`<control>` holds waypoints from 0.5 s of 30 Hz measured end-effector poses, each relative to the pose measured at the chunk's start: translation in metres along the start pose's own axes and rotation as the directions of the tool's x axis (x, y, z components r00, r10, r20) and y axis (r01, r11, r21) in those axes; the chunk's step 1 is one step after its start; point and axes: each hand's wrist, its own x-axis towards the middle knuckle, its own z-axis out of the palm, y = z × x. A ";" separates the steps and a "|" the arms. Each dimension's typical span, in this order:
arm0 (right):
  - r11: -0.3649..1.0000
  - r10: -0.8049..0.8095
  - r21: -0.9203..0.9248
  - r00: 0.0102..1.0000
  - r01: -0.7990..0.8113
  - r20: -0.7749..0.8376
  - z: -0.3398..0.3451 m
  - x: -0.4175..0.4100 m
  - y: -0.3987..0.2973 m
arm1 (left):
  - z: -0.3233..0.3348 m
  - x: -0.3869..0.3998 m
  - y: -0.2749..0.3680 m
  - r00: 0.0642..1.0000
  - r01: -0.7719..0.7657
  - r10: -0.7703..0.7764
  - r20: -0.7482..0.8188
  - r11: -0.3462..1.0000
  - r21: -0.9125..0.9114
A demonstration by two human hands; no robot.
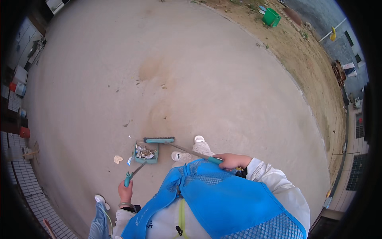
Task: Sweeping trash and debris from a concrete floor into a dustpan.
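Note:
My left hand (125, 191) grips the teal handle of a long-handled dustpan (151, 161), whose pan rests on the concrete. Crumpled paper and brown debris (145, 151) fill much of the pan. In my right hand (234, 161) is the teal grip of a broom (191, 151). Its teal head with dark bristles (159, 140) lies across the far edge of the dustpan. Left of the pan, a blue-and-white wrapper (129, 160) and a pale tan scrap (118, 159) lie on the ground.
Dry leaves (163, 86) and dusty patches mark the concrete (238, 89) ahead. A green bin (271, 17) stands on the dirt strip at upper right. Buckets (24, 132) line the left wall. Another person's leg (100, 219) is close by at lower left.

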 end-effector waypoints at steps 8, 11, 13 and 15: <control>0.803 -0.025 0.583 0.983 0.127 -0.180 0.063 -0.006 0.039 | 0.011 0.019 -0.018 0.996 0.089 -0.088 0.013 0.964 -0.249; 0.773 -0.012 0.614 0.971 0.161 -0.240 0.088 0.001 0.058 | -0.002 0.002 0.001 0.989 0.148 -0.135 0.062 0.931 -0.333; 0.695 0.031 0.694 0.956 0.188 -0.290 0.105 0.003 0.071 | -0.006 -0.013 0.010 0.987 0.160 -0.148 0.062 0.910 -0.383; 0.645 0.048 0.733 0.946 0.215 -0.320 0.122 0.000 0.088 | -0.012 -0.026 0.014 0.983 0.185 -0.175 0.063 0.890 -0.417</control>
